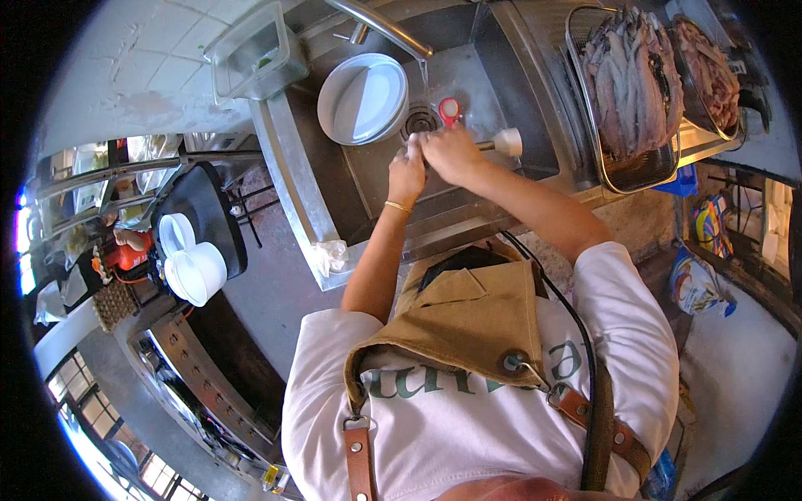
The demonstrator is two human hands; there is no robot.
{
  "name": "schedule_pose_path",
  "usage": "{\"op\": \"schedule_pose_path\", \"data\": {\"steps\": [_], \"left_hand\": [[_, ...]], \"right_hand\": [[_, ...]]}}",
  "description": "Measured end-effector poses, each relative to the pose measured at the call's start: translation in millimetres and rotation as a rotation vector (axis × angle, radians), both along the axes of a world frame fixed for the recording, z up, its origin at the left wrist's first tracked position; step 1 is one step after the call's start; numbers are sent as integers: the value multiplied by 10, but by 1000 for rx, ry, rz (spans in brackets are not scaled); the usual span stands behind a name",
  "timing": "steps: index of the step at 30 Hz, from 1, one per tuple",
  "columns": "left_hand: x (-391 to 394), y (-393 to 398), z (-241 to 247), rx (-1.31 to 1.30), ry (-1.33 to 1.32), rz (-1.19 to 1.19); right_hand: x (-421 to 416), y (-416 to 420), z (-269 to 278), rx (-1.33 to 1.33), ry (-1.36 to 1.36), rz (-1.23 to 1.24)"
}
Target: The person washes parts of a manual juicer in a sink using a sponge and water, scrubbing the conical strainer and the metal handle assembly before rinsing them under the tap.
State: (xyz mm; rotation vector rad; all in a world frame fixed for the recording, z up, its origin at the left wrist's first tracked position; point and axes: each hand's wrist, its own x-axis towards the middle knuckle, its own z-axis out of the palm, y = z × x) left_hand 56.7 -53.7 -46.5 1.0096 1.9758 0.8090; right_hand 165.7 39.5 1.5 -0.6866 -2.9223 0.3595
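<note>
Both hands are close together over a steel sink, near its drain. My left hand, with a thin gold bracelet at the wrist, meets my right hand at the fingertips. Whatever lies between the fingers is too small or hidden to name. Water runs from a metal faucet just beyond them. A red item with a pale round top is right behind my right hand. Under the right wrist shows a metal rod with a white end. A white round bowl sits in the sink to the left.
At the right stand a wire basket of squid-like seafood and another basket of raw pieces. A clear plastic container is at the sink's back left corner. Crumpled white paper or plastic lies on the rim. White tubs stand farther left.
</note>
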Motion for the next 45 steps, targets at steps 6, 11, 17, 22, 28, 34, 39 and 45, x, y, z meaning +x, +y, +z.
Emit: {"op": "schedule_pose_path", "data": {"steps": [6,11,17,22,28,34,39,45], "left_hand": [[173,-89,391,586,273,-4],[139,-88,399,622,199,-282],[167,-165,270,268,154,178],[-28,-215,330,62,51,288],[-114,-280,506,512,235,-248],[-167,-206,578,275,718,-561],[10,-132,185,-14,952,-721],[-112,-21,422,-330,435,-831]], "right_hand": [[43,166,12,-607,-167,69],[49,364,-471,-1187,-266,242],[141,76,-34,-403,-235,69],[408,42,-296,-49,-77,36],[566,328,-227,-674,-418,127],[353,409,-171,-356,-558,246],[189,267,-29,17,-422,370],[385,260,-61,199,-14,385]]}}
